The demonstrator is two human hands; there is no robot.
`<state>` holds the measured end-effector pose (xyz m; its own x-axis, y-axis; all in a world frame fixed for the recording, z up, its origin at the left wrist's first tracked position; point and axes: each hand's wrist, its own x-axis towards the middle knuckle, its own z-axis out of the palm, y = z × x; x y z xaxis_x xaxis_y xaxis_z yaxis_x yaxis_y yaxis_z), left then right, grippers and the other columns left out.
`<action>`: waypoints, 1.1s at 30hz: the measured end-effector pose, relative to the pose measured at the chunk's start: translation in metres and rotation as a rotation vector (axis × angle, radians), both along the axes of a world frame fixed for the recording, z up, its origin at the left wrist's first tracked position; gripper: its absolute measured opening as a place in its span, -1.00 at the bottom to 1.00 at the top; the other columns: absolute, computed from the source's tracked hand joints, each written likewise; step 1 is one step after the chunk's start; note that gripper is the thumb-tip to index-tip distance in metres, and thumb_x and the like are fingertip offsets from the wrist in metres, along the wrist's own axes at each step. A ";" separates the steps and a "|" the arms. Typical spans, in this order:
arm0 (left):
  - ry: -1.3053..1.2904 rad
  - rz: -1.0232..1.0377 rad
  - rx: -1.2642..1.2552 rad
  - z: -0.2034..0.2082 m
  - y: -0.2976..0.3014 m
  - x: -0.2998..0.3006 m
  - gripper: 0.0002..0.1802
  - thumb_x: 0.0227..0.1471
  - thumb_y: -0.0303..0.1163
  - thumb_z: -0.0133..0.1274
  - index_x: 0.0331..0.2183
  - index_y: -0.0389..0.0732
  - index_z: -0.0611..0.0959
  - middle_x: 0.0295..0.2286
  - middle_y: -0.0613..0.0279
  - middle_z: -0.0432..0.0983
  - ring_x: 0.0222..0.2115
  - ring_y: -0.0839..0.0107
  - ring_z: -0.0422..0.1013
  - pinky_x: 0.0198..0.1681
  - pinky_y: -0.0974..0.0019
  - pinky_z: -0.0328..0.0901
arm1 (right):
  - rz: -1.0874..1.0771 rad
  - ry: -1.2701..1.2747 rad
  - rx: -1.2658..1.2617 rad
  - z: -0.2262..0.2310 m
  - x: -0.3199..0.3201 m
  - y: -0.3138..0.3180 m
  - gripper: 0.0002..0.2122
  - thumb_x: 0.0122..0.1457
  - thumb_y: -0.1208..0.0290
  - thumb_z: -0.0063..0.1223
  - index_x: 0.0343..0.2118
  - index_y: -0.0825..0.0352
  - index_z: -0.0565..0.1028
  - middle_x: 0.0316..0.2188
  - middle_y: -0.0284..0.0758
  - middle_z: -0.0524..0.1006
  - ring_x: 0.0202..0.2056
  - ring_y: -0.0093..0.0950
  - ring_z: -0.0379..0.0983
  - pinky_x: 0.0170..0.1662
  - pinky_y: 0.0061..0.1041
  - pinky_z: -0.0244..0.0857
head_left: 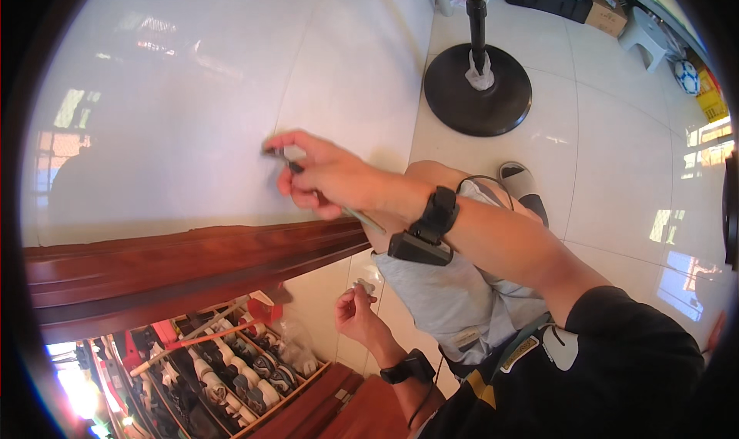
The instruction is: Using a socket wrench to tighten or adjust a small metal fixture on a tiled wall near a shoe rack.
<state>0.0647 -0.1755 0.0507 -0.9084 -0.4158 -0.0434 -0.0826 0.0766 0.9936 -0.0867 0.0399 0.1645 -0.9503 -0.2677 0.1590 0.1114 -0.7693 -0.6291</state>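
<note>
My right hand reaches out to the left over a glossy white surface edged with dark red wood. Its fingers are closed round a slim tool with a pale, stick-like shaft and a dark part between the fingers. A small dark piece shows at the fingertips; whether it belongs to the tool I cannot tell. Lower down, beside my knee, my left hand is closed in a pinch on a small pale grey lump, too small to name. A black strap with a box sits on my right wrist, another band on my left.
The red-brown wooden edge runs between my hands. Below it stands a rack of shoes with a clear plastic bag. A round black stand base rests on the tiled floor. A grey stool, a carton and a ball line the far right.
</note>
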 end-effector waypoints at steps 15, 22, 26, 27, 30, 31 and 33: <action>0.000 0.007 0.012 -0.003 -0.001 -0.001 -0.86 0.11 -0.58 0.22 -0.43 -0.28 0.56 -0.41 0.16 0.57 -0.48 0.46 0.48 -0.43 0.44 0.39 | 0.099 0.004 -0.032 -0.014 0.003 -0.021 -0.45 0.22 0.71 -0.23 0.28 0.16 0.16 -0.29 -0.30 0.41 -0.50 -0.63 0.17 -0.61 -0.68 0.01; -0.008 0.003 -0.009 -0.004 -0.006 0.005 -0.87 0.10 -0.59 0.21 -0.43 -0.28 0.56 -0.42 0.14 0.57 -0.49 0.47 0.47 -0.44 0.44 0.38 | -0.076 -0.050 -0.025 -0.016 -0.009 -0.004 -0.47 0.27 0.64 -0.17 0.29 0.15 0.14 -0.27 -0.33 0.44 -0.49 -0.66 0.22 -0.61 -0.70 -0.01; -0.012 0.042 0.018 0.000 -0.003 0.008 -0.87 0.10 -0.60 0.21 -0.43 -0.28 0.56 -0.42 0.13 0.58 -0.48 0.46 0.48 -0.44 0.45 0.38 | 0.018 -0.141 0.020 -0.031 0.022 -0.018 -0.47 0.33 0.55 -0.19 0.34 0.11 0.08 -0.30 -0.41 0.39 -0.55 -0.69 0.09 -0.60 -0.70 -0.04; -0.007 0.037 0.012 0.001 -0.001 0.006 -0.88 0.10 -0.60 0.20 -0.43 -0.28 0.56 -0.41 0.13 0.58 -0.48 0.46 0.48 -0.44 0.44 0.38 | -0.014 -0.123 0.013 -0.032 0.024 -0.019 -0.46 0.35 0.48 -0.20 0.37 0.11 0.02 -0.31 -0.41 0.37 -0.57 -0.70 0.04 -0.60 -0.69 -0.07; -0.010 0.029 0.003 -0.004 -0.005 0.010 -0.88 0.10 -0.61 0.20 -0.42 -0.29 0.56 -0.41 0.12 0.58 -0.48 0.45 0.49 -0.45 0.44 0.39 | -0.118 -0.302 0.037 -0.020 0.019 -0.013 -0.56 0.36 0.43 -0.21 0.29 0.19 0.14 -0.34 -0.39 0.38 -0.58 -0.70 0.06 -0.62 -0.69 -0.08; -0.010 0.033 -0.002 -0.006 -0.007 0.010 -0.88 0.10 -0.61 0.20 -0.42 -0.29 0.56 -0.40 0.11 0.59 -0.47 0.45 0.50 -0.45 0.43 0.39 | -0.116 -0.304 0.035 -0.024 0.013 -0.012 -0.56 0.36 0.43 -0.21 0.29 0.19 0.14 -0.34 -0.39 0.38 -0.58 -0.70 0.06 -0.62 -0.69 -0.08; -0.017 0.036 -0.004 -0.008 -0.014 0.013 -0.88 0.10 -0.61 0.20 -0.42 -0.29 0.56 -0.40 0.12 0.59 -0.47 0.45 0.50 -0.45 0.43 0.39 | -0.158 -0.372 0.135 -0.031 0.002 -0.011 -0.72 0.36 0.41 -0.22 0.09 0.31 0.32 -0.42 -0.39 0.38 -0.62 -0.69 0.06 -0.65 -0.67 -0.09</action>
<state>0.0782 -0.1897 0.0428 -0.8920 -0.4484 -0.0568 -0.1019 0.0772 0.9918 -0.0850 0.0288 0.1331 -0.9673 -0.1095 -0.2289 0.2375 -0.7086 -0.6644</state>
